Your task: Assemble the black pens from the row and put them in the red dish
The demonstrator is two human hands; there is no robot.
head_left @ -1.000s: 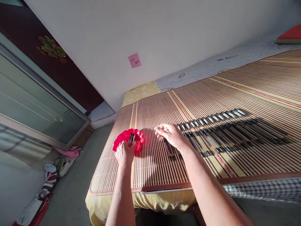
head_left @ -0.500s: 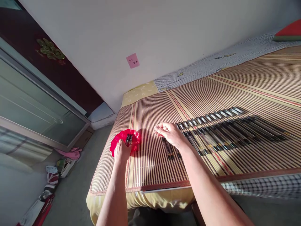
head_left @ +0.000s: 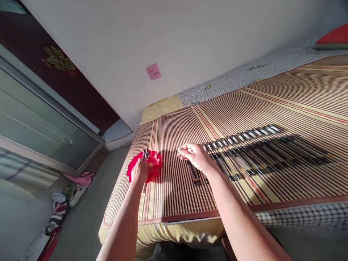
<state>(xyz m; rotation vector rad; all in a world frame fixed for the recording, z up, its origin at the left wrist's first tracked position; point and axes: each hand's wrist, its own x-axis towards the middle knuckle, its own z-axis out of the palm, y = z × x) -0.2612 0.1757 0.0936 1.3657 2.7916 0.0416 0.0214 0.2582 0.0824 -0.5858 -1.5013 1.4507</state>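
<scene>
My left hand (head_left: 139,171) is closed on a few dark pens (head_left: 146,155) over a red scalloped dish (head_left: 154,164) near the left edge of the bamboo mat (head_left: 174,195). The pens stand up from my fingers, tips pointing away from me. My right hand (head_left: 194,156) hovers loosely curled with a pinch of thumb and forefinger at the left end of a long row of dark pens (head_left: 258,148) laid side by side on the mat. What that pinch holds, if anything, is too small to see. Two or three pens (head_left: 194,175) lie just under my right wrist.
The mat covers a bed with a yellow sheet (head_left: 163,105) and a checked cloth (head_left: 244,74) by the white wall. A pink note (head_left: 153,71) is stuck on the wall. A glass sliding door (head_left: 35,119) stands at left, with clothes and clutter (head_left: 67,192) on the floor.
My left hand has lifted the pens out of the red dish so they stand upright. The right hand has stayed almost still by the row's left end.
</scene>
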